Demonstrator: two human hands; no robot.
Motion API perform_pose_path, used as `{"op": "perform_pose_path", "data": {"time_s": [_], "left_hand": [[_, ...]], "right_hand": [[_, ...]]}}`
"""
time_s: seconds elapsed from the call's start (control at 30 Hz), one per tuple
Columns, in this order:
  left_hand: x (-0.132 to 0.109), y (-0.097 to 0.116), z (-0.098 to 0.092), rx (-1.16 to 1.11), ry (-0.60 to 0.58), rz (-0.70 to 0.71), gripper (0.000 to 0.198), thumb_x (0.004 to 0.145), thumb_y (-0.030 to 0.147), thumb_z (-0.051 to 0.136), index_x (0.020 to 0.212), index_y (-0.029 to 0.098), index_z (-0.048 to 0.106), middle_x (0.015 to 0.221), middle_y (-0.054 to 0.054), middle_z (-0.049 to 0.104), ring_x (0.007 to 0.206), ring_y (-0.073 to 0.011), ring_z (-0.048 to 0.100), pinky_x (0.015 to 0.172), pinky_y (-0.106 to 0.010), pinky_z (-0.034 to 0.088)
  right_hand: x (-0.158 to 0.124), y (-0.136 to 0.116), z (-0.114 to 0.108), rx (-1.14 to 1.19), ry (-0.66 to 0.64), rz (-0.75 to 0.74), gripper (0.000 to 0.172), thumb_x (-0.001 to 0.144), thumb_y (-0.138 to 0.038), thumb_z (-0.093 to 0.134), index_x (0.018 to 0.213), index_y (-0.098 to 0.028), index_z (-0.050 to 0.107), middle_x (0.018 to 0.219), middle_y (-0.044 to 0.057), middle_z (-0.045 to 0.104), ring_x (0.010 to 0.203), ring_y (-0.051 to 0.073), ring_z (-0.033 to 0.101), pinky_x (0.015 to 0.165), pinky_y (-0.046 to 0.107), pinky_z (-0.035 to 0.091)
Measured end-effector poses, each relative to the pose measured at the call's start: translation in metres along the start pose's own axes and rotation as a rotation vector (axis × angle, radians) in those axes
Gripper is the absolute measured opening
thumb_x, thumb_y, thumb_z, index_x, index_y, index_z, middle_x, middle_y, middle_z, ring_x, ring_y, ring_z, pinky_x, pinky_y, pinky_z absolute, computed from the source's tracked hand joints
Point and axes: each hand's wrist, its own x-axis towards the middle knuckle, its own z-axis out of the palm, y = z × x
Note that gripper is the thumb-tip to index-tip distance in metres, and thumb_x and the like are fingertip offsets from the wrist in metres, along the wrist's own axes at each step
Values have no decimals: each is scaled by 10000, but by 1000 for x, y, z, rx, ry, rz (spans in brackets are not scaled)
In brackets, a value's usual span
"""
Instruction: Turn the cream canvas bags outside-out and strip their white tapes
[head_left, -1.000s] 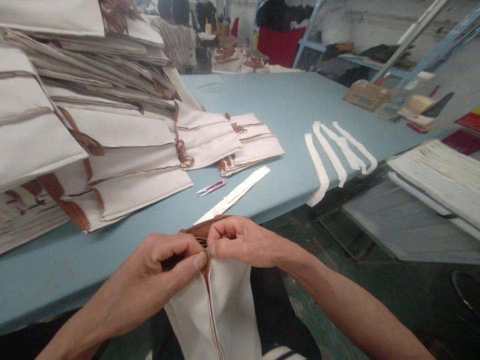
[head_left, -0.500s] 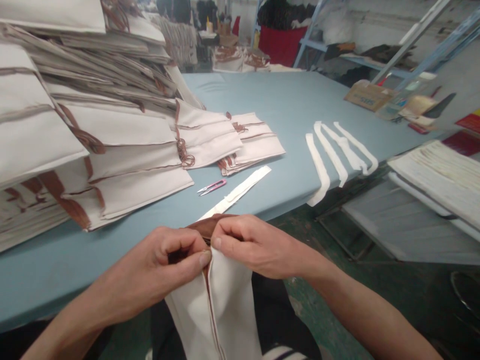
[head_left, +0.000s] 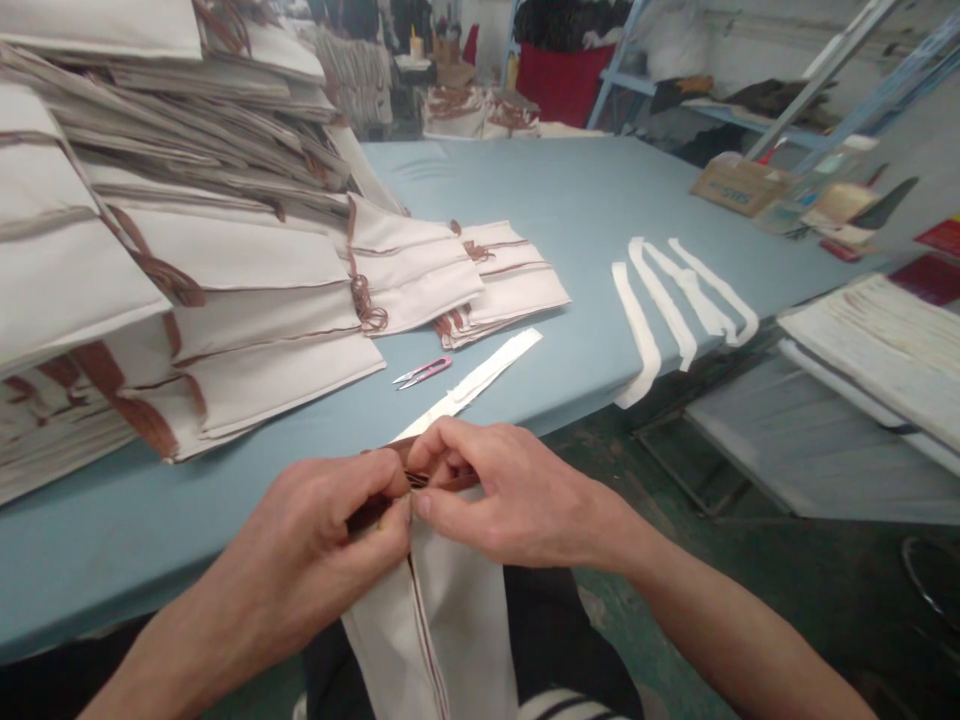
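A cream fabric bag (head_left: pixel 442 610) with a brown trimmed top edge hangs over the table's near edge onto my lap. My left hand (head_left: pixel 330 530) pinches the bag's brown top on the left of the centre seam. My right hand (head_left: pixel 502 490) pinches the same top edge on the right, fingers curled round the brown trim. Both thumbs meet at the seam. What lies under the fingers is hidden.
The blue table (head_left: pixel 570 200) holds tall stacks of cream bags (head_left: pixel 195 240) at the left and a smaller pile (head_left: pixel 502 280). Pink thread snips (head_left: pixel 421 373) and a white strip (head_left: pixel 472 385) lie just beyond my hands. More white strips (head_left: pixel 675 300) hang off the right edge.
Both hands have shifted slightly forward and my fingers have worked along the brown top edge; less of the brown trim shows now. The bag stays in both hands.
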Motion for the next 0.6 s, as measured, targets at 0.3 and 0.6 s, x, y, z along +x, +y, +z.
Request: {"op": "perform_pose_path", "data": {"time_s": [0.3,0.6], "left_hand": [[-10,-18,-11,-173,-197,-124,406,1073,422,523,743,218,642,668,43,615,580,-111,536,522,-193,400],[-11,-25,-8,-198,-123,-115,329,1071,382,562,811,219,680,717,41,667,632,-116,583,577,-199,427]], "right_hand": [[11,3,-2,-133,-161,-49,382,900,-297,797,670,-195,510,663,-82,483,649,100,454,612,275,288],[17,-3,8,-237,-133,0,363,851,-246,744,642,-201,451,654,-69,465,681,124,449,646,295,264]]}}
